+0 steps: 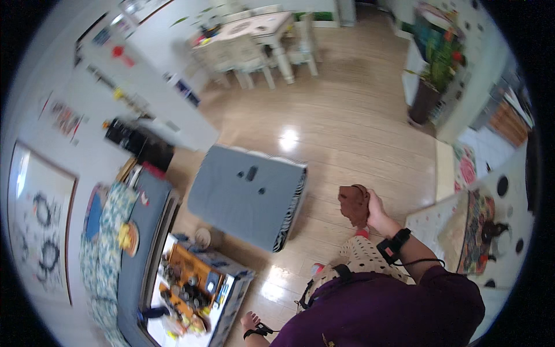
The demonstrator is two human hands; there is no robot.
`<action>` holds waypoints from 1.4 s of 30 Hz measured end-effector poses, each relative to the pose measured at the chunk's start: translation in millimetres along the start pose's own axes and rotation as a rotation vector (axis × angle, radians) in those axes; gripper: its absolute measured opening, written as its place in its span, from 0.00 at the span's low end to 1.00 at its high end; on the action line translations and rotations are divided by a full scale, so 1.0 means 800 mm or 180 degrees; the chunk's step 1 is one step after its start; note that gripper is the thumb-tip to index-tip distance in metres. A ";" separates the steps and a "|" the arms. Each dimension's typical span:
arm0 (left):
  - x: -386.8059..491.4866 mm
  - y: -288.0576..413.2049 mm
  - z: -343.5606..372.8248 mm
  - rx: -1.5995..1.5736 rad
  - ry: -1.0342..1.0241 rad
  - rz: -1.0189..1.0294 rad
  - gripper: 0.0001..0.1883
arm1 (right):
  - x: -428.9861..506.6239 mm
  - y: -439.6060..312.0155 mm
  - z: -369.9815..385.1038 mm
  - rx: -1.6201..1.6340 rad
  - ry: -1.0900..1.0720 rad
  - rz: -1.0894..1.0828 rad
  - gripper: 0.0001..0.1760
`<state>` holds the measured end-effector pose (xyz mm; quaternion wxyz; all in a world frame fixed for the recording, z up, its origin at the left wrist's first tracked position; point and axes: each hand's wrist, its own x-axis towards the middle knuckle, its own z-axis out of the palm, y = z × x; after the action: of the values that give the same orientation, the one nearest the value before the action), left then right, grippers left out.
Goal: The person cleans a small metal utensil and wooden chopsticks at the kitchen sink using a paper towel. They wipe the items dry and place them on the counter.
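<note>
A dark brown, irregularly shaped object [354, 204], perhaps folded cloth or leather, is held in my right hand [376, 210] at the right of centre, above the floor. What exactly it is cannot be told. My left hand [250, 320] hangs low at the bottom, beside the coffee table, with its fingers loosely curled and nothing visible in it. Both wrists wear black straps with cables. Below my right hand show spotted trousers [362, 251] and red-and-white footwear.
A grey-covered bed or low table [247, 195] stands ahead. Left are a sofa [138, 243] and a coffee table [230, 312] with a wooden tea tray [190, 264]. A potted plant [421, 102] and a cabinet [427, 225] stand right; a dining table [277, 21] with chairs is far ahead.
</note>
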<state>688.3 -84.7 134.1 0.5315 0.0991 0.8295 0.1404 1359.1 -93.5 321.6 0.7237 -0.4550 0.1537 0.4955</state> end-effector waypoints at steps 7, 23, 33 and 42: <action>-0.092 0.169 0.268 0.1023 -0.0055 0.0510 0.07 | 0.054 -0.170 -0.126 0.0533 -0.0084 -0.0686 0.20; -0.290 0.373 0.862 0.2766 -0.2574 0.2161 0.17 | 0.123 -0.552 -0.324 0.1507 0.0815 -0.1603 0.22; -0.610 0.383 1.462 0.2642 -0.3214 0.1396 0.25 | 0.161 -0.732 -0.463 0.2167 0.1914 -0.2437 0.22; -1.023 0.000 1.810 0.4005 -0.4838 0.0997 0.19 | 0.116 -0.812 -0.649 0.3369 0.2339 -0.2861 0.22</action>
<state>2344.8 -156.3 260.1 0.7473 0.5342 0.1702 -0.3566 2077.5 -522.6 308.3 0.8781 -0.2030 0.4001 -0.1661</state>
